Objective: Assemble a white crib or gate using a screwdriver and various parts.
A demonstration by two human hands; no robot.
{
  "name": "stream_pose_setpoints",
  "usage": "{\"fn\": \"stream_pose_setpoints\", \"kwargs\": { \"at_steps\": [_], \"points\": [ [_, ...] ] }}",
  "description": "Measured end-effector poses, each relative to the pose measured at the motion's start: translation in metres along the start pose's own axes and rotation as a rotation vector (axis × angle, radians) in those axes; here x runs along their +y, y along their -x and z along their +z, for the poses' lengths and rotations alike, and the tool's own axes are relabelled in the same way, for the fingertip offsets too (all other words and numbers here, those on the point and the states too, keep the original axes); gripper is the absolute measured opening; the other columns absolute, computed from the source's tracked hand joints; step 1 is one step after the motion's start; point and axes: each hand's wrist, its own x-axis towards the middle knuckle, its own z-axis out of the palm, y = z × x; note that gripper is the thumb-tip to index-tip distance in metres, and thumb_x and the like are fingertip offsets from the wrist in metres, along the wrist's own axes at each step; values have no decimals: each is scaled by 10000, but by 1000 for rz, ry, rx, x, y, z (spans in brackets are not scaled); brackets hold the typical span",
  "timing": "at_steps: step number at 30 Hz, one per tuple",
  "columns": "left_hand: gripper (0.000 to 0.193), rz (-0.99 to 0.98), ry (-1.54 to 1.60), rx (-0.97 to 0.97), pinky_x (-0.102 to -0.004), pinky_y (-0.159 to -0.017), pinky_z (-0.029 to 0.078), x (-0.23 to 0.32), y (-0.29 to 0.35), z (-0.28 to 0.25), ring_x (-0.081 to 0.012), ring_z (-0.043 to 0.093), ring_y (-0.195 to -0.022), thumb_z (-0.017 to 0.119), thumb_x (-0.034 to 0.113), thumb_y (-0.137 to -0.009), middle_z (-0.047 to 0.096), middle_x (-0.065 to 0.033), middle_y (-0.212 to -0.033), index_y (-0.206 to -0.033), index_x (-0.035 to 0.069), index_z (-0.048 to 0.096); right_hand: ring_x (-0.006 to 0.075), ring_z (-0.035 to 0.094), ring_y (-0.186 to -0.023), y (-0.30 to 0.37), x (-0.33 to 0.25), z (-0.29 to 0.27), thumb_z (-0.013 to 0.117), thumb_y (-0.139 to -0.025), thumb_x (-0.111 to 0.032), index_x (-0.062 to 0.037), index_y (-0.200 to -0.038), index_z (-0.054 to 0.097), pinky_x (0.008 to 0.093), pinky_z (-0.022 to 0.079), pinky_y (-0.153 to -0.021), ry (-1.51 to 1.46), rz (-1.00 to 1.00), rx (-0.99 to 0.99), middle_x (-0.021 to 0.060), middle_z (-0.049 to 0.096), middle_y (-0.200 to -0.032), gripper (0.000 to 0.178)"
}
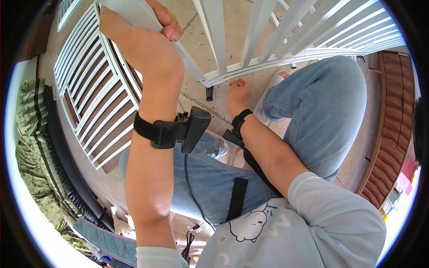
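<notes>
A white slatted frame (263,62), like the side of a crib, stands upright ahead of me. My left hand (166,22) is wrapped round its pale corner post (134,13) at the top of the view; part of that hand is hidden behind the post. Under the frame's near corner is a small black caster (209,93). Just right of the caster, my right hand (239,93) is low by the bottom rail (250,67), with its fingers curled. Whatever those fingers hold, if anything, is too small to make out.
Another white slatted panel (100,89) leans at the left. Beyond it lie a green patterned cloth (31,134) and a black padded edge (71,156). A brown wavy-fronted piece of furniture (389,129) stands at the right. My bent knee (330,102) is close to the frame. A cable (190,187) hangs from my left wrist strap.
</notes>
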Motion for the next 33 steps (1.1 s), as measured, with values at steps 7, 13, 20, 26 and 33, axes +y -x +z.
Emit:
{"fn": "stream_pose_setpoints", "kwargs": {
  "at_steps": [7,13,20,26,33],
  "points": [
    [590,48,64,101,-308,-463,270,2,11,1,-166,283,-421,258,526,-922,318,-55,-458,-561,75,383,227,681,-727,25,-22,-8,747,-779,-39,-14,-891,687,349,520,-678,90,-166,-63,116,700,-791,130],
    [607,65,20,90,-296,-441,274,0,18,-2,-164,289,-409,222,519,-961,327,-51,-453,-563,86,370,270,678,-790,53,-20,-20,759,-753,-108,-69,-787,716,379,519,-711,488,-643,-32,122,711,-833,67],
    [591,58,4,135,-300,-461,267,5,17,7,-162,278,-414,244,516,-935,315,-49,-451,-546,90,372,210,695,-763,59,4,-9,743,-785,-163,-45,-898,744,337,525,-718,205,-189,-326,130,723,-840,163],
    [601,53,21,117,-306,-461,275,2,16,-2,-163,279,-412,238,524,-938,319,-50,-461,-551,85,375,211,690,-649,44,10,0,711,-843,-75,41,-929,676,312,551,-570,-158,164,-509,135,689,-779,149],
    [592,69,10,94,-306,-456,265,3,17,3,-167,276,-410,240,520,-922,310,-53,-448,-551,80,380,201,656,-635,20,18,-1,686,-868,-10,58,-969,500,321,598,-582,5,321,-342,156,645,-876,223]
  ]
}}
